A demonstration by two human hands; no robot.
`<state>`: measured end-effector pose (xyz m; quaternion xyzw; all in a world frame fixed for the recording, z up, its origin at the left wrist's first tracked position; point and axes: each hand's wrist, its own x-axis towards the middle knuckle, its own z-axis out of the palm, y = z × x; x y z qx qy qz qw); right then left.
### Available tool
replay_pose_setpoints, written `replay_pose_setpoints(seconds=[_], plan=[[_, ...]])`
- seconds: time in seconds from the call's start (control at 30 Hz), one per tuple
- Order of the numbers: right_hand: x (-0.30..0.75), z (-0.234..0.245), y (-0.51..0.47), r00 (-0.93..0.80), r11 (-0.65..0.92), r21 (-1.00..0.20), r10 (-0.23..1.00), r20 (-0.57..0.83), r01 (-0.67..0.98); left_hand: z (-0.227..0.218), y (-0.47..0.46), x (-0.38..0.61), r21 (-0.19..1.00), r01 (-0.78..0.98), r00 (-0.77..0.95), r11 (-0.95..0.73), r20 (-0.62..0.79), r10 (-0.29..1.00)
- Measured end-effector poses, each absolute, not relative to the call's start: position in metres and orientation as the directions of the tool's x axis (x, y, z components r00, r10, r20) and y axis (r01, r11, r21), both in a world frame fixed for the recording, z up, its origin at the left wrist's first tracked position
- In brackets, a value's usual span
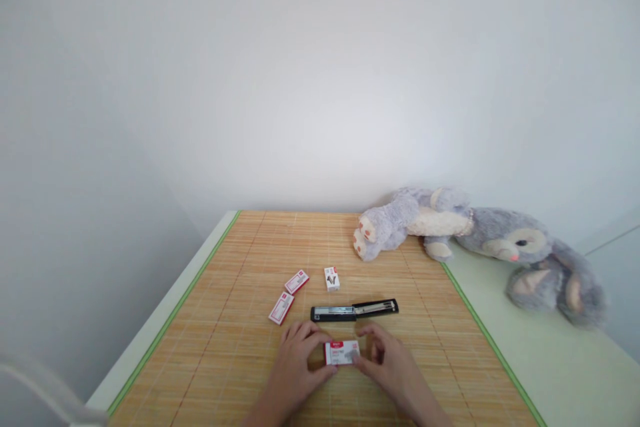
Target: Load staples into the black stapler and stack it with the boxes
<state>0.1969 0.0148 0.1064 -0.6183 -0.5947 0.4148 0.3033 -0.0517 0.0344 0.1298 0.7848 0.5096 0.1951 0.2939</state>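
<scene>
A small white-and-red staple box (342, 353) lies flat in front of me, with a grey staple picture on its top. My left hand (299, 363) pinches its left end between thumb and finger. At the right end, the thumb of my right hand (387, 363) touches the lower corner, and its other fingers curl beside the box. Just beyond my hands, a black stapler (355, 310) is unfolded flat, its metal inside facing up. Two red-and-white boxes (281, 307) (297, 281) sit to the left, corners nearly meeting. Behind the stapler is another white box (331, 279) with a dark picture.
A bamboo mat (225, 340) with a green border covers much of the pale table (530, 333). Across the back right lies a grey plush rabbit (445, 221), partly on the mat. A white wall (300, 80) rises behind. Something pale and blurred (50, 393) is at lower left.
</scene>
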Motion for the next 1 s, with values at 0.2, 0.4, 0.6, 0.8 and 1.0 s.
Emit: replay_pose_setpoints(seconds=[0.2,0.4,0.6,0.8,1.0], plan=[[0.201,0.11,0.017,-0.17,-0.021,-0.804,0.974,-0.151,0.594,0.116,0.043,-0.062,0.674,0.663,0.409,-0.326,0.04,0.912],[0.216,0.113,0.018,-0.174,-0.053,-0.726,0.957,-0.234,0.686,0.106,0.045,-0.081,0.678,0.647,0.42,-0.35,0.067,0.905],[0.194,0.125,0.028,-0.172,-0.056,-0.831,0.969,-0.18,0.553,0.106,0.038,-0.09,0.69,0.651,0.358,-0.314,0.085,0.93],[0.149,0.131,0.049,-0.12,-0.027,-0.832,0.986,-0.112,0.554,0.095,0.034,-0.078,0.665,0.665,0.293,-0.341,0.188,0.937],[0.119,0.106,0.056,-0.044,-0.078,-0.903,0.993,-0.106,0.422,0.088,0.037,-0.072,0.69,0.663,0.25,-0.29,0.161,0.955]])
